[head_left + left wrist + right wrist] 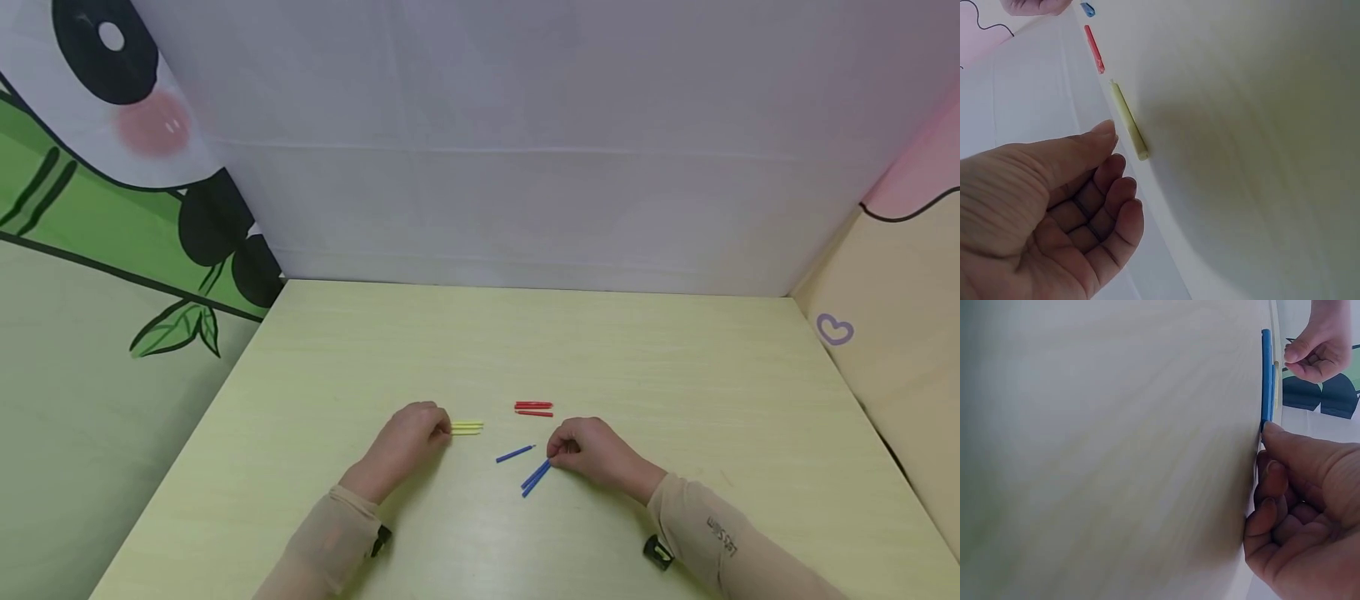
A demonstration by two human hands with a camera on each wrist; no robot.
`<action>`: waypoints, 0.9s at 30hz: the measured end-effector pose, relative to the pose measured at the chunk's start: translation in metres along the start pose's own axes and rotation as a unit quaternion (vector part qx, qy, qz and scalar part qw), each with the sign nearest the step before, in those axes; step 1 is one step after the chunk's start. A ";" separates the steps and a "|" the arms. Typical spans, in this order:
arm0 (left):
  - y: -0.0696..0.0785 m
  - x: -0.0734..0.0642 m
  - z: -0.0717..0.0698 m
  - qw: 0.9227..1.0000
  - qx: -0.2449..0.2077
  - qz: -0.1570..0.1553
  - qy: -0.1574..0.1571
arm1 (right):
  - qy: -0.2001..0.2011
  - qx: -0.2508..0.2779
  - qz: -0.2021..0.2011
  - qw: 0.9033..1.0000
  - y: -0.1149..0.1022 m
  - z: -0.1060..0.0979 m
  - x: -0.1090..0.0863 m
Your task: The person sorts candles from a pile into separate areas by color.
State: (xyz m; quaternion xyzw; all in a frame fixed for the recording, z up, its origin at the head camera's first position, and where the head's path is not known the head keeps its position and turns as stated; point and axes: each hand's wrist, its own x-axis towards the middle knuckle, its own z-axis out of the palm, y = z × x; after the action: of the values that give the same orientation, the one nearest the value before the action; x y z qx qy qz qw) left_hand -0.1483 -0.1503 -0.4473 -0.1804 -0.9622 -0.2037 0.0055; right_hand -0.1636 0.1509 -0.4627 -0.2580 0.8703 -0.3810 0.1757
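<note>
Several thin sticks, narrow-tipped like small candles, lie in colour groups on the table. My left hand (411, 437) has its thumb and fingertips right at the left end of the yellow sticks (468, 428). In the left wrist view, the near yellow stick (1127, 119) shows whole beside the curled fingers; I cannot tell whether those fingers pinch one behind it. My right hand (592, 448) pinches the upper end of a blue stick (1266, 375) between thumb and forefinger, with another close alongside. A third blue stick (515, 454) lies apart to the left.
Red sticks (533, 408) lie beyond both hands, near the middle of the pale wooden table (637, 358). A grey-white wall (525, 217) stands along the table's far edge. Printed panels flank the table, green at left (75, 400) and cream at right (885, 367).
</note>
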 end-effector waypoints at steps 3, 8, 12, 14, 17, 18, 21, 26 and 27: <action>0.003 -0.002 0.000 1.000 -0.013 -0.001 -0.006 | -0.001 -0.001 0.000 1.000 -0.001 0.001 -0.001; 0.009 -0.005 0.000 0.999 -0.027 0.001 -0.019 | -0.003 -0.004 -0.001 1.000 -0.002 0.003 -0.001; 0.014 -0.007 0.001 0.999 -0.024 0.001 -0.030 | -0.004 -0.011 -0.004 1.000 -0.002 0.005 -0.002; 0.016 -0.008 0.001 0.999 -0.022 0.003 -0.036 | -0.005 -0.014 -0.005 1.000 -0.002 0.006 -0.002; 0.020 -0.009 0.002 0.999 -0.019 0.007 -0.043 | -0.005 -0.016 -0.004 1.000 -0.003 0.008 -0.002; 0.021 -0.009 0.002 0.999 -0.020 0.009 -0.044 | -0.005 -0.017 -0.003 1.000 -0.003 0.008 -0.002; 0.024 -0.011 0.002 0.999 -0.022 0.014 -0.048 | -0.006 -0.022 -0.003 1.000 -0.004 0.010 -0.003; 0.028 -0.013 0.004 0.998 -0.024 0.026 -0.047 | -0.008 -0.031 -0.004 0.999 -0.005 0.013 -0.003; 0.029 -0.013 0.004 0.998 -0.024 0.029 -0.046 | -0.008 -0.033 -0.004 0.999 -0.006 0.013 -0.003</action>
State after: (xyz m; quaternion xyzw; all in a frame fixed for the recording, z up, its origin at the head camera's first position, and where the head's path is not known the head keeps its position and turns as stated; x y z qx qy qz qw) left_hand -0.1254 -0.1287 -0.4407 -0.2175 -0.9506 -0.2185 -0.0370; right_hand -0.1530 0.1418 -0.4666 -0.2699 0.8799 -0.3510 0.1727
